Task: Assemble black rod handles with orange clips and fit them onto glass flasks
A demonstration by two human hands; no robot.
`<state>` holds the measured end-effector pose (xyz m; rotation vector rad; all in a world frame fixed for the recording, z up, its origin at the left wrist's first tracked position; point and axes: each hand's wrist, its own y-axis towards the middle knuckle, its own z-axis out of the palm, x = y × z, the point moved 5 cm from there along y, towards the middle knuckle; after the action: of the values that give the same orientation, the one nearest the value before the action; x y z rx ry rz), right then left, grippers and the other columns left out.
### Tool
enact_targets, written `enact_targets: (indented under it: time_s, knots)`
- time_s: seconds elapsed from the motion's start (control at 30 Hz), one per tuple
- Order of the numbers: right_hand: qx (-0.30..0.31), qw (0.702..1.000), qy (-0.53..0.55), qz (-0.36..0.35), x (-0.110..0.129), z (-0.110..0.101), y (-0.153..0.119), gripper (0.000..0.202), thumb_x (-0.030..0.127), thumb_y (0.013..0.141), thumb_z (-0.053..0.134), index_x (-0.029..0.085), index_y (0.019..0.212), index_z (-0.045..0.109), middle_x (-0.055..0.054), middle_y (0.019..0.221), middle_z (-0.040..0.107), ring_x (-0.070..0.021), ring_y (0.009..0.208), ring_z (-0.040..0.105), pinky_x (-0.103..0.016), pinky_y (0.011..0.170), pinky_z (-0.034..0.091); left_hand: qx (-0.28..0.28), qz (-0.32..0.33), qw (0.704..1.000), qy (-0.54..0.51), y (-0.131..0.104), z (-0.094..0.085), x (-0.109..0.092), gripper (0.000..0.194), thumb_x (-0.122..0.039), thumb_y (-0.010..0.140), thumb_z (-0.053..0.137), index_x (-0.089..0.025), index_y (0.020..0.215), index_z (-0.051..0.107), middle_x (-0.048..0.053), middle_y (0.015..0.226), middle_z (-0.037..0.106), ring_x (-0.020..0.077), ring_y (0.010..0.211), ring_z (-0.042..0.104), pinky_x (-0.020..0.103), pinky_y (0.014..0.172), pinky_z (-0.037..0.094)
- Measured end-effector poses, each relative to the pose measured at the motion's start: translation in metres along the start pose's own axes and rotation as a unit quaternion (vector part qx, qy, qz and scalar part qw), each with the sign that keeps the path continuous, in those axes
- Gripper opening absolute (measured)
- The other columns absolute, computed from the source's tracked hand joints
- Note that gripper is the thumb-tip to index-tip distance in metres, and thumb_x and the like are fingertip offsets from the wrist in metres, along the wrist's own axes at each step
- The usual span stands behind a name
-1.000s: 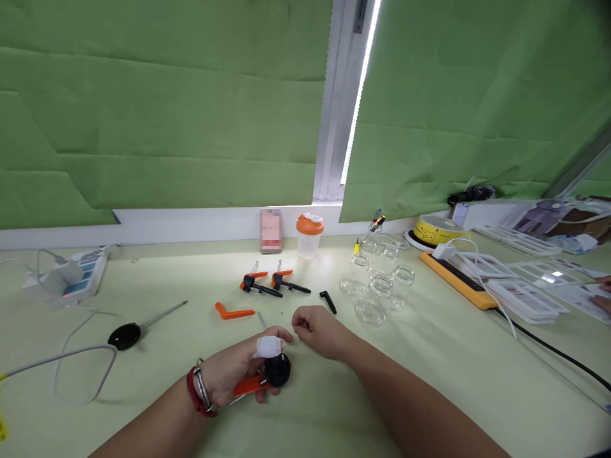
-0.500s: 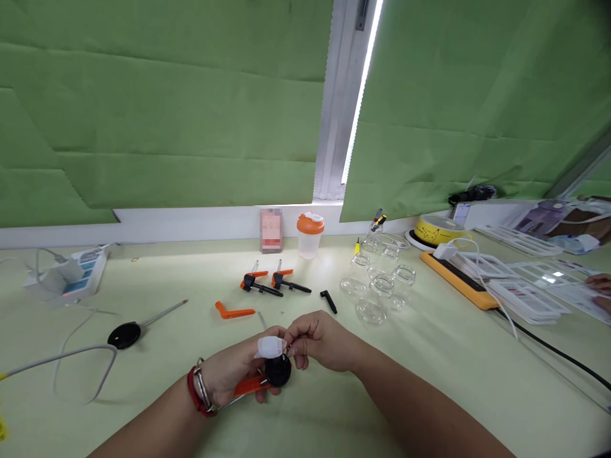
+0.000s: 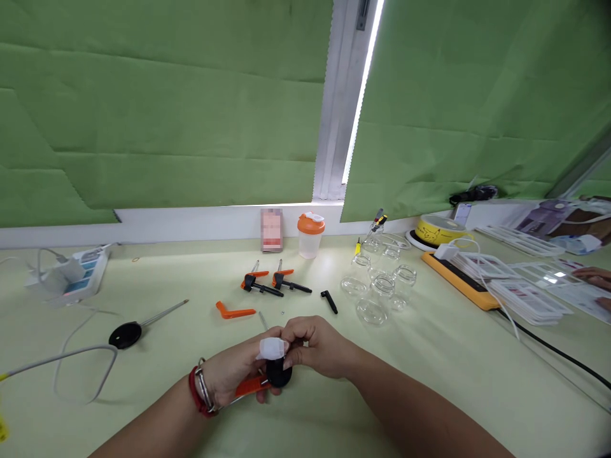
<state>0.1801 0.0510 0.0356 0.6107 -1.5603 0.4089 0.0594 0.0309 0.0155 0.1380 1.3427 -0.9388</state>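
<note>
My left hand (image 3: 238, 375), with a white wrapping (image 3: 272, 348) on one finger or thumb, is closed round a black round part with an orange lever (image 3: 252, 385) and a thin metal rod. The round black part (image 3: 279, 374) faces up between both hands. My right hand (image 3: 312, 346) pinches with thumb and forefinger at its upper edge; anything small between those fingertips is hidden. Beyond the hands lie a bent orange lever (image 3: 235, 313), a short black lever (image 3: 329, 301), a tiny metal piece (image 3: 282, 312), and two black-and-orange assemblies (image 3: 260, 284) with metal rods.
Glass jars (image 3: 382, 289) stand right of centre. A shaker cup (image 3: 310, 238) and a propped phone (image 3: 272, 230) are at the back. Left lies a black disc with a rod (image 3: 125, 334), near a cable. An orange power strip (image 3: 458, 280) and another person's hand (image 3: 594, 277) are at right.
My right thumb and forefinger have moved down onto the black round part and now cover more of its top edge. My left hand keeps its hold almost unmoved.
</note>
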Motion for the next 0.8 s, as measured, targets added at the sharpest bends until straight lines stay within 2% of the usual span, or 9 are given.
enact_targets:
  time_s: [0.47, 0.8]
  knots:
    - [0.008, 1.000, 0.026, 0.004, -0.0047, 0.0000, 0.0005, 0.018, 0.030, 0.063, 0.078, 0.017, 0.068, 0.066, 0.001, 0.076, 0.062, -0.0138, 0.071, 0.059, -0.029, 0.070, 0.048, 0.002, 0.000, 1.000, 0.000, 0.0012, -0.0014, 0.0024, 0.037, -0.048, 0.070, 0.059, -0.021, 0.094, 0.049, 0.002, 0.080, 0.055, 0.0147, 0.061, 0.059, 0.020, 0.044, 0.038]
    - [0.000, 0.999, -0.007, -0.045, -0.0019, -0.0019, -0.0005, 0.014, 0.025, 0.063, 0.078, 0.018, 0.069, 0.068, 0.000, 0.074, 0.061, -0.0137, 0.071, 0.059, -0.027, 0.068, 0.047, 0.001, -0.002, 1.000, 0.006, 0.0001, -0.0004, 0.0012, 0.039, -0.048, 0.070, 0.059, -0.022, 0.096, 0.049, 0.001, 0.079, 0.054, 0.0154, 0.062, 0.059, 0.021, 0.045, 0.037]
